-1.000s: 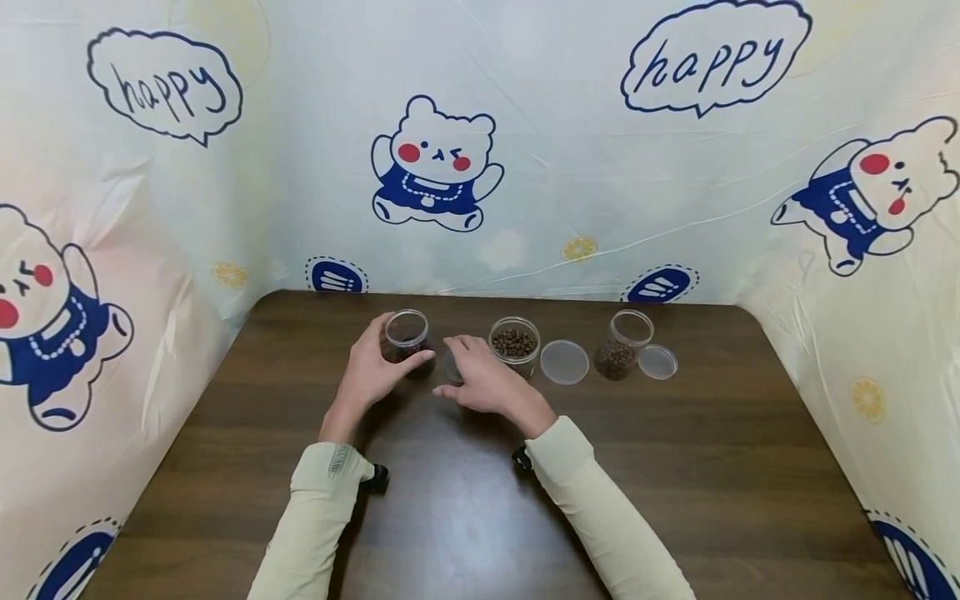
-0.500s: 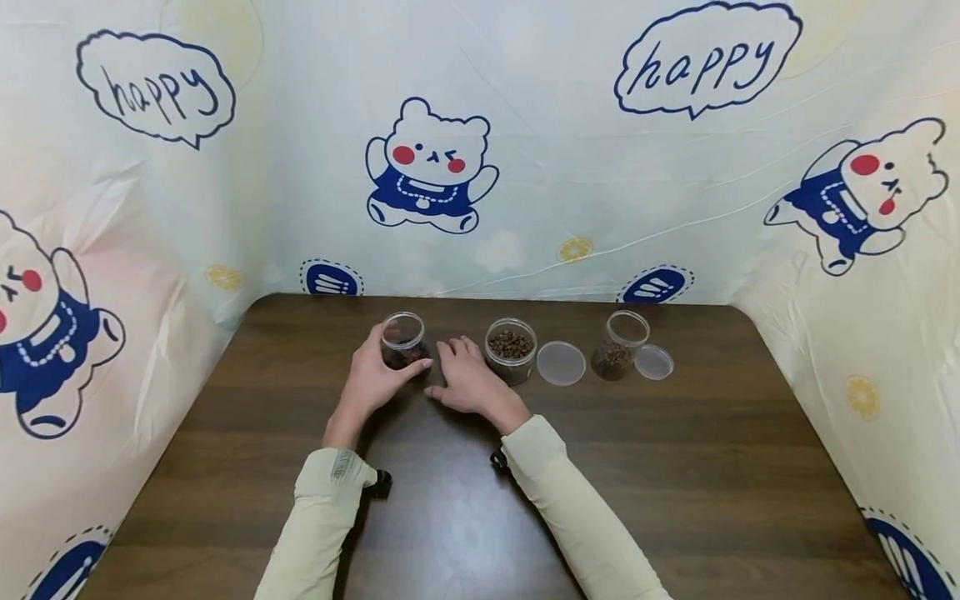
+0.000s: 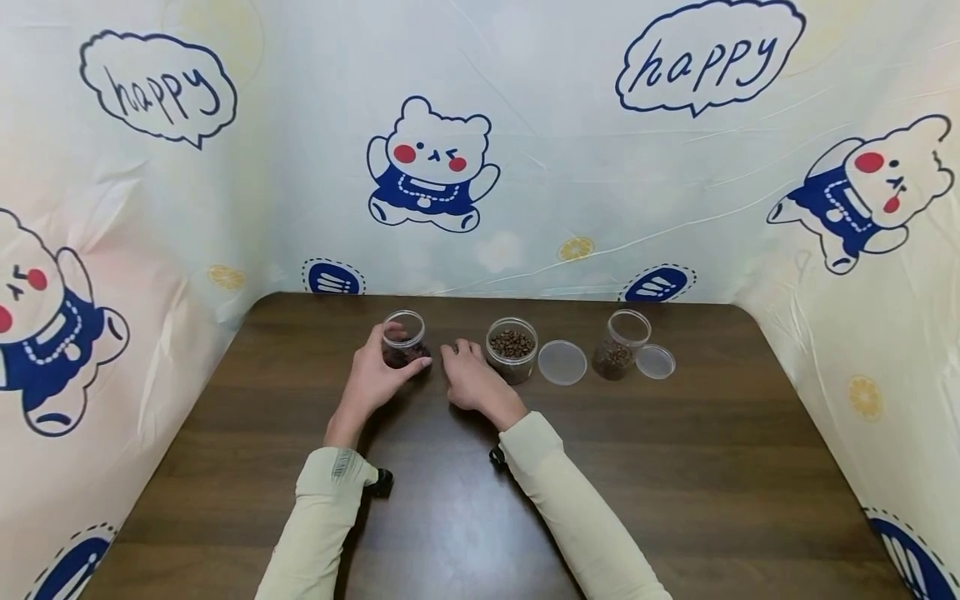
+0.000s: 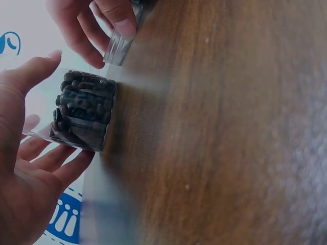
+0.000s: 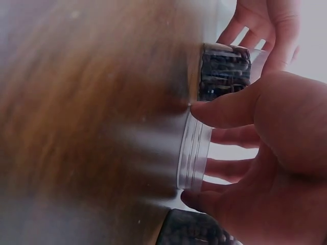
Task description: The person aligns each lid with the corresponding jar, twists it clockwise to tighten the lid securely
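L jar (image 3: pixel 406 354), clear, uncapped & part-filled w/ dark beans, stood upright at L end of row on brown table (image 3: pixel 735 467). L hand (image 3: pixel 372 375) gripped it, thumb & fingers curved round its sides. R hand (image 3: pixel 476 379), adj., pinched clear lid (image 5: pixel 194 153) betw. thumb & fingers. Further R, in order: mid. jar (image 3: pixel 512 346) (uncapped, brown beans), lg. disc (image 3: pixel 562 363), R jar (image 3: pixel 615 358) (uncapped), sm. disc (image 3: pixel 656 362).

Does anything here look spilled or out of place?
Nothing stands out: three open jars stand upright, one in the left hand, two loose lids lie flat, and I see nothing spilled on the table.
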`<action>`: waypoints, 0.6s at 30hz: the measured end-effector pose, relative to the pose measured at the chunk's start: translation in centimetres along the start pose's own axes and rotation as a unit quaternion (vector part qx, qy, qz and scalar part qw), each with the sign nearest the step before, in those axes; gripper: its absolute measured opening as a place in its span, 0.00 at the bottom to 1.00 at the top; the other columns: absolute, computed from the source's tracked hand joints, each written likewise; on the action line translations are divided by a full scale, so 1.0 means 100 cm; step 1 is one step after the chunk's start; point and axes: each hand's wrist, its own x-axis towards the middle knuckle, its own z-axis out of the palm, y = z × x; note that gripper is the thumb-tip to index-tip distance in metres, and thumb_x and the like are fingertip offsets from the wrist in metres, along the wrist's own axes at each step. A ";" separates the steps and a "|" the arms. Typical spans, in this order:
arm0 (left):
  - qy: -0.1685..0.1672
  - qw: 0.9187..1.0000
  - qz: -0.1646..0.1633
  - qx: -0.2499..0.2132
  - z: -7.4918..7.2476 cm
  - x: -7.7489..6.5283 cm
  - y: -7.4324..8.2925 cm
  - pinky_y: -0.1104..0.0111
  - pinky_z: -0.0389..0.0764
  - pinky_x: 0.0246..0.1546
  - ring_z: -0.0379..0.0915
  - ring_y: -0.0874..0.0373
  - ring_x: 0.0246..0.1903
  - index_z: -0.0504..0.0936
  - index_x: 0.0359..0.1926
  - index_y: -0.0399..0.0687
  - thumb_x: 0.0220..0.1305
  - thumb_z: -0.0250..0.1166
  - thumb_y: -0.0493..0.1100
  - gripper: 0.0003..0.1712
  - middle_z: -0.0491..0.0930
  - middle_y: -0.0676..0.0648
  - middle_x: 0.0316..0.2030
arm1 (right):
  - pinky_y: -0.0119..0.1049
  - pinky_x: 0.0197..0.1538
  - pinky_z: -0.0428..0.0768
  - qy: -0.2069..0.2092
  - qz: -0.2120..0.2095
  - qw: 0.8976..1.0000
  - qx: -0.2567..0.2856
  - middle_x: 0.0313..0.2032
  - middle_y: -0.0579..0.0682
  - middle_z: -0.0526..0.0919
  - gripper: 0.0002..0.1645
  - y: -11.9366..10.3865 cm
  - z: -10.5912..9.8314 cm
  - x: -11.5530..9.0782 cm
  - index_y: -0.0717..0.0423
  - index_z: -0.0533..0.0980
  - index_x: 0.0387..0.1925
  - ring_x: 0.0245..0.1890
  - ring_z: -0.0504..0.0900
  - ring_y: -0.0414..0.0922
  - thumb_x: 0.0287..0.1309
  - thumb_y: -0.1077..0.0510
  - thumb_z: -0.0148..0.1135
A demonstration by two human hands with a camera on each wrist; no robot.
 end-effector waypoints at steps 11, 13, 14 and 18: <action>0.001 1.000 0.005 -0.001 -0.003 -0.001 0.005 0.45 0.78 0.63 0.78 0.42 0.62 0.68 0.69 0.43 0.59 0.80 0.57 0.45 0.81 0.38 0.62 | 0.51 0.74 0.72 -0.001 -0.011 1.000 0.002 0.68 0.64 0.71 0.33 0.001 -0.004 -0.003 0.57 0.67 0.73 0.70 0.69 0.63 0.68 0.61 0.61; 0.003 1.000 0.006 -0.003 -0.005 -0.002 0.006 0.45 0.78 0.63 0.79 0.42 0.61 0.69 0.69 0.43 0.59 0.80 0.57 0.45 0.81 0.39 0.61 | 0.51 0.73 0.73 0.001 -0.014 1.000 0.003 0.68 0.64 0.71 0.32 0.000 -0.004 -0.004 0.57 0.68 0.73 0.69 0.70 0.63 0.70 0.61 0.60; 0.005 1.000 0.004 -0.005 -0.006 -0.002 0.006 0.45 0.78 0.62 0.79 0.42 0.61 0.69 0.69 0.44 0.59 0.80 0.57 0.45 0.81 0.39 0.61 | 0.51 0.72 0.73 0.001 -0.015 1.000 0.005 0.67 0.64 0.71 0.31 0.000 -0.004 -0.004 0.57 0.68 0.72 0.68 0.71 0.62 0.70 0.60 0.60; 0.009 1.000 0.001 -0.010 -0.009 -0.004 0.008 0.46 0.79 0.62 0.80 0.43 0.60 0.69 0.68 0.45 0.58 0.80 0.57 0.45 0.81 0.40 0.60 | 0.50 0.70 0.75 0.006 -0.023 1.000 0.005 0.67 0.63 0.73 0.31 0.001 -0.007 -0.007 0.56 0.68 0.73 0.65 0.73 0.61 0.72 0.58 0.61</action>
